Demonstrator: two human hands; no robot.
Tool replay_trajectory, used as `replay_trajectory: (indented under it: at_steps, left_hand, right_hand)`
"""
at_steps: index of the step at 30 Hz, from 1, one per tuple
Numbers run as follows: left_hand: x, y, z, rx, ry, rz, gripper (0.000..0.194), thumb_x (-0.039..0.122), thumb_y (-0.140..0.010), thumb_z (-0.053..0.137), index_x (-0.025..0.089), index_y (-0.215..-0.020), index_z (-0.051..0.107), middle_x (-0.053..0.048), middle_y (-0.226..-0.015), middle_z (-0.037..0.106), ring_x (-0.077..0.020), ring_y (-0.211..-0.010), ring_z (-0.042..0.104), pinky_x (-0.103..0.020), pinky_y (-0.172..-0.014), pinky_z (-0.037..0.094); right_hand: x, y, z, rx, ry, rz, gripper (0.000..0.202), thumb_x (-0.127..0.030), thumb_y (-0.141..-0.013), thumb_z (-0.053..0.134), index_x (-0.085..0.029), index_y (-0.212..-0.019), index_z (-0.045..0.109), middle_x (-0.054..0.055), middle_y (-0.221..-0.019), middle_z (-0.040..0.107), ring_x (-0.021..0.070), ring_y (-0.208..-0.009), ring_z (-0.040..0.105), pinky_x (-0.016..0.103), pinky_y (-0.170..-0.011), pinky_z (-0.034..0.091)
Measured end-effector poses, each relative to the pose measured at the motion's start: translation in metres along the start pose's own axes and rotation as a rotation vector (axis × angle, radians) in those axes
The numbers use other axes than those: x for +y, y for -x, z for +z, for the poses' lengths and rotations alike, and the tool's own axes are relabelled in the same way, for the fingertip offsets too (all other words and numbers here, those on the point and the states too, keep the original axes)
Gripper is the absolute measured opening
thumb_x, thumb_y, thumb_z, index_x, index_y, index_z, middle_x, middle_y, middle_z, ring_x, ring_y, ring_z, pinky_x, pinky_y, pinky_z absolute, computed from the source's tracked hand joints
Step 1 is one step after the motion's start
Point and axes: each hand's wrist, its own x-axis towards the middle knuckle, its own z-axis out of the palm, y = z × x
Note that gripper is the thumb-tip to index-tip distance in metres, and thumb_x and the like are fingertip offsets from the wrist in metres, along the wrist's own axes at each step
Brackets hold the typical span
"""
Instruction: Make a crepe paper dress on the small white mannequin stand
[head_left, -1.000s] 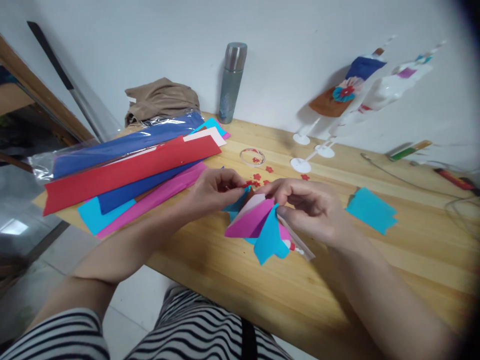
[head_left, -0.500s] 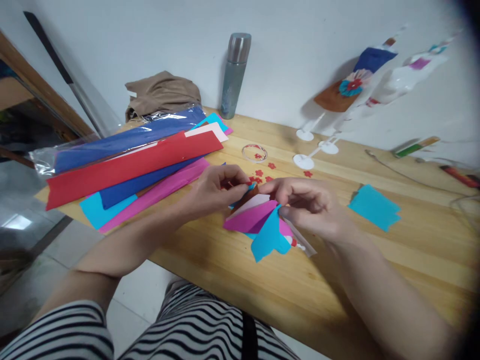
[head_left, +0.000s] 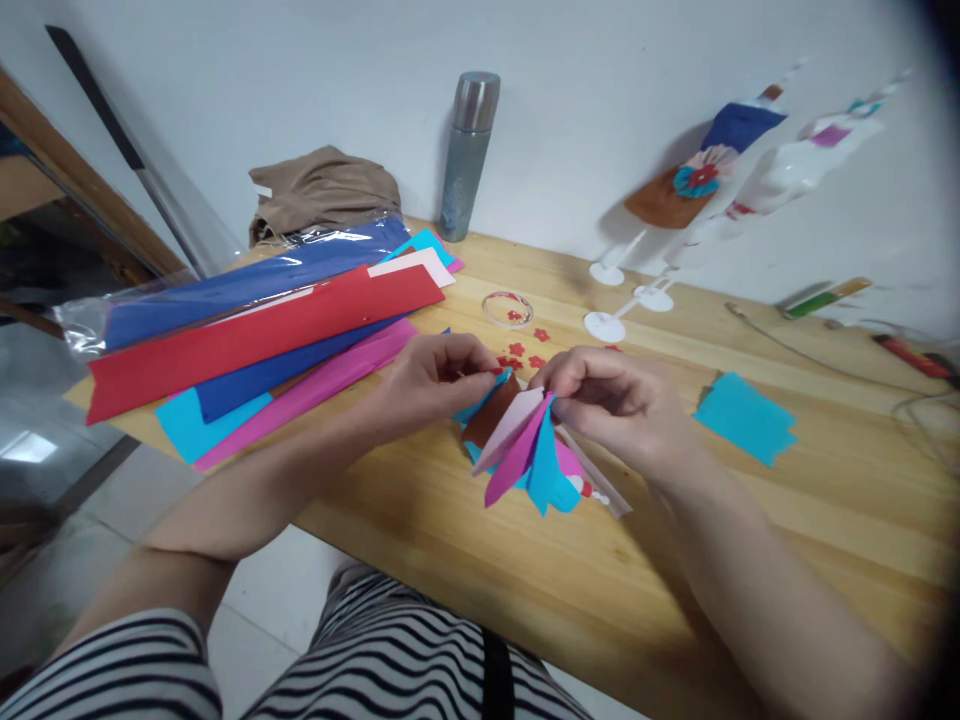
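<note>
Between my hands hangs a string of coloured paper pieces (head_left: 517, 448) in blue, brown, pale pink and magenta, fanned over the table. My left hand (head_left: 442, 378) pinches its left end, where a blue piece and a bit of red show at the fingertips. The right end, by the magenta and blue pieces, is pinched in my right hand (head_left: 600, 402). Under the pieces lie a pale strip (head_left: 611, 490) and a small red and white item, partly covered. Small red paper flowers (head_left: 541, 335) lie just beyond my hands.
Coloured sheets (head_left: 262, 335) are piled at the left, near a brown cloth (head_left: 322, 190) and a flask (head_left: 470, 155). A clear ring (head_left: 508, 309), decorated figures on white stands (head_left: 604, 326), blue paper (head_left: 746, 418) and a cable (head_left: 795, 359) are also on the table (head_left: 660, 620).
The hanging pieces have drawn closer together and swung, and more of the brown and pale pink ones shows. My right hand has shifted slightly left and up.
</note>
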Motion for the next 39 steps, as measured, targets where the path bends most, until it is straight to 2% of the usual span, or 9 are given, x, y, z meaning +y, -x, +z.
replay_trajectory:
  at_steps: [3, 7, 14, 19, 22, 25, 29, 34, 39]
  left_hand:
    - [-0.001, -0.002, -0.002, 0.000, 0.089, -0.048, 0.022, 0.031, -0.071, 0.082, 0.017, -0.072, 0.065, 0.003, -0.060, 0.061, -0.0072, -0.050, 0.051, -0.020, -0.047, 0.038]
    - [-0.003, -0.003, -0.005, -0.003, 0.160, -0.124, 0.024, 0.034, -0.069, 0.083, 0.018, -0.073, 0.066, 0.006, -0.054, 0.054, -0.0053, -0.043, 0.042, -0.019, -0.041, 0.029]
    - [-0.002, -0.002, -0.003, -0.046, 0.181, -0.138, 0.028, 0.035, -0.067, 0.087, 0.017, -0.073, 0.066, 0.003, -0.060, 0.061, -0.0066, -0.049, 0.050, -0.020, -0.046, 0.033]
    - [-0.003, -0.002, -0.002, -0.044, 0.139, -0.140, 0.033, 0.042, -0.069, 0.087, 0.018, -0.077, 0.066, 0.004, -0.060, 0.061, -0.0065, -0.047, 0.048, -0.021, -0.045, 0.034]
    - [-0.004, -0.002, 0.000, -0.053, 0.115, -0.133, 0.037, 0.044, -0.069, 0.087, 0.018, -0.080, 0.063, 0.004, -0.061, 0.062, -0.0081, -0.050, 0.052, -0.021, -0.047, 0.038]
    - [-0.006, -0.001, 0.002, 0.002, 0.034, -0.066, 0.040, 0.039, -0.064, 0.091, 0.018, -0.081, 0.062, 0.003, -0.068, 0.063, -0.0089, -0.057, 0.056, -0.021, -0.051, 0.042]
    - [-0.010, -0.001, 0.004, 0.094, -0.100, -0.005, 0.040, 0.035, -0.065, 0.091, 0.018, -0.076, 0.057, 0.005, -0.066, 0.058, -0.0077, -0.057, 0.052, -0.022, -0.051, 0.040]
    - [-0.010, -0.001, 0.007, 0.127, -0.041, -0.006, 0.042, 0.036, -0.065, 0.091, 0.019, -0.070, 0.053, 0.006, -0.060, 0.053, -0.0071, -0.052, 0.049, -0.022, -0.047, 0.036]
    - [-0.006, -0.002, 0.005, 0.153, -0.007, -0.007, 0.039, 0.036, -0.063, 0.091, 0.018, -0.070, 0.057, 0.006, -0.059, 0.055, -0.0064, -0.052, 0.048, -0.021, -0.049, 0.036]
  right_hand:
    - [0.000, 0.000, 0.001, 0.016, -0.001, 0.072, 0.014, -0.022, -0.075, 0.071, -0.024, -0.067, 0.058, -0.001, -0.064, 0.058, 0.0144, -0.058, 0.050, 0.029, -0.054, 0.038]
    - [-0.001, -0.002, 0.005, 0.027, -0.064, 0.122, 0.016, -0.024, -0.070, 0.071, -0.024, -0.064, 0.056, -0.001, -0.065, 0.057, 0.0144, -0.060, 0.049, 0.028, -0.054, 0.038]
    - [-0.003, -0.003, 0.013, 0.097, -0.046, 0.194, 0.015, -0.024, -0.067, 0.070, -0.024, -0.063, 0.056, -0.001, -0.060, 0.054, 0.0145, -0.058, 0.049, 0.029, -0.053, 0.037]
    - [-0.003, 0.000, 0.018, 0.230, 0.168, 0.123, 0.011, -0.022, -0.068, 0.063, -0.023, -0.063, 0.054, -0.001, -0.059, 0.053, 0.0141, -0.056, 0.046, 0.029, -0.052, 0.035]
    - [-0.006, 0.001, 0.020, 0.280, 0.265, 0.109, 0.009, -0.019, -0.068, 0.060, -0.023, -0.064, 0.053, -0.002, -0.058, 0.052, 0.0137, -0.055, 0.044, 0.029, -0.052, 0.034]
    - [-0.009, 0.001, 0.022, 0.290, 0.276, 0.123, 0.009, -0.019, -0.067, 0.058, -0.023, -0.064, 0.051, -0.003, -0.055, 0.048, 0.0126, -0.052, 0.042, 0.028, -0.050, 0.032]
    - [-0.013, 0.002, 0.022, 0.300, 0.274, 0.118, 0.011, -0.019, -0.067, 0.058, -0.024, -0.063, 0.050, -0.004, -0.053, 0.047, 0.0122, -0.051, 0.041, 0.028, -0.049, 0.031]
    - [-0.014, 0.004, 0.019, 0.286, 0.236, 0.093, 0.020, -0.014, -0.070, 0.065, -0.025, -0.062, 0.050, -0.002, -0.054, 0.047, 0.0130, -0.051, 0.040, 0.029, -0.046, 0.030]
    - [-0.013, 0.002, 0.011, 0.192, 0.106, 0.127, 0.021, -0.022, -0.075, 0.072, -0.025, -0.064, 0.055, -0.001, -0.057, 0.051, 0.0140, -0.051, 0.046, 0.030, -0.046, 0.036]
